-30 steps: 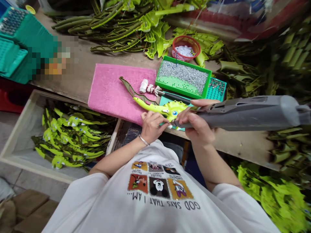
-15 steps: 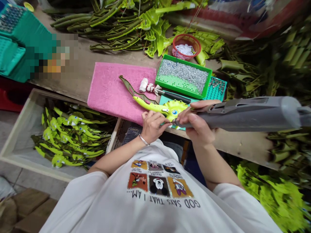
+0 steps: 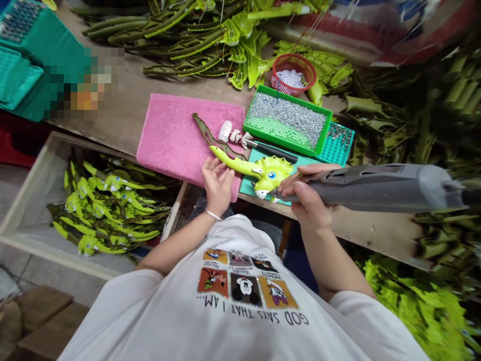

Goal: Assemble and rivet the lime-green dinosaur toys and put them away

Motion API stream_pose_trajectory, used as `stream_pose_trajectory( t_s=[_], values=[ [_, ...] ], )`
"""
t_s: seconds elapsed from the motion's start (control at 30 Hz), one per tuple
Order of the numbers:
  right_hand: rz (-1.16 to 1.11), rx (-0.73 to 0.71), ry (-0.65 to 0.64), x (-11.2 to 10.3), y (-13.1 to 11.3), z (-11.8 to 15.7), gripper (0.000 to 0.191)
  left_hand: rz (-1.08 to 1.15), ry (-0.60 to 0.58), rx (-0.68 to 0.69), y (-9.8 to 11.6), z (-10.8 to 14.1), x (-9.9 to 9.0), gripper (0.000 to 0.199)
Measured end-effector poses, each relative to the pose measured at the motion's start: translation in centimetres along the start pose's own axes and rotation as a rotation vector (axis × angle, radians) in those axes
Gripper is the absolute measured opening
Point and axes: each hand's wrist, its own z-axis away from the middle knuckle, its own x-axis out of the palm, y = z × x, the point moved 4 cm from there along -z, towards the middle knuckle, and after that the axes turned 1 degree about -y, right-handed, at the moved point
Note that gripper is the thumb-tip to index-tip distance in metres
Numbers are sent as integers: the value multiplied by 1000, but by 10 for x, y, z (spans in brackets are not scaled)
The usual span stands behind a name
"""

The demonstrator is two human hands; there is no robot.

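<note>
Brown workbench [image 3: 126, 77] bears a pink towel [image 3: 169, 130] (green toy [image 3: 267, 169] overlapping).

One head-worn view looks forward and steeply down from close above.

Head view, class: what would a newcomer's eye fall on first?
Probably the long grey tool in the right hand, its tip at the lime-green, blue-eyed head. Next, the pink towel to the left, and, beyond the head, the green tray of small silvery pieces.
</note>
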Motion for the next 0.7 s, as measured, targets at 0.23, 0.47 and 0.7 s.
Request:
stream_pose_trajectory(
  t_s=[0.23, 0.47, 0.7],
  values=[
    [-40, -64, 1, -2, 1, 0, 14, 422, 108, -304, 1, -19, 16, 68],
    [-61, -75, -71, -3, 10, 2, 9, 519, 57, -451, -5, -34, 40, 49],
    [-38, -66, -117, -1, 19, 10, 18, 541, 6, -443, -7, -28, 44, 55]
  ],
)
